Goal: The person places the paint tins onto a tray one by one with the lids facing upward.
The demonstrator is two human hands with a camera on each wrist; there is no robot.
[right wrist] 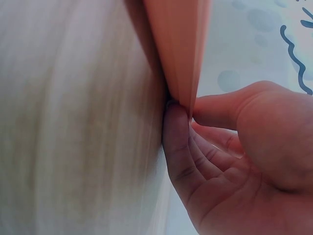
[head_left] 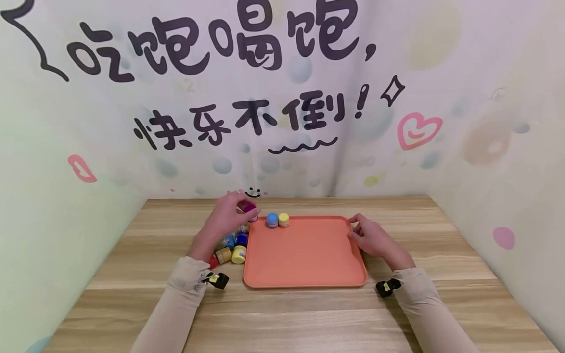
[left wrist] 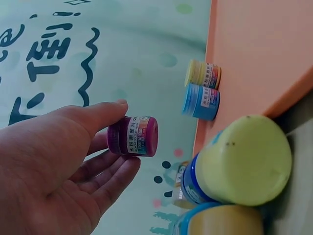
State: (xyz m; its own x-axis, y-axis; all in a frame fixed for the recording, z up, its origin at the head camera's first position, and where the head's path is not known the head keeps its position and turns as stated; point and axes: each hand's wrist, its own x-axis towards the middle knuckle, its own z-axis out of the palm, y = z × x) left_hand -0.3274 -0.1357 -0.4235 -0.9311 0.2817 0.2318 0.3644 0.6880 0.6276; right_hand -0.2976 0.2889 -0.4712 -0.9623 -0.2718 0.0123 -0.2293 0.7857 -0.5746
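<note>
Between thumb and fingers, my left hand (head_left: 225,215) holds a small purple paint jar (left wrist: 134,136) near the back left corner of an orange tray (head_left: 309,255). The jar's printed label shows in the left wrist view. Inside the tray's back edge a blue paint jar (head_left: 272,220) and a pale yellow paint jar (head_left: 284,219) stand side by side. My right hand (head_left: 372,238) is at the tray's right side, toward the back. In the right wrist view its thumb and fingers pinch the tray's rim (right wrist: 183,63).
Left of the tray several more paint jars are clustered on the wooden table (head_left: 282,318), among them a yellow jar (head_left: 239,254), a dark blue jar (head_left: 241,239) and an ochre jar (head_left: 223,255). A printed wall covering (head_left: 273,171) rises behind the table.
</note>
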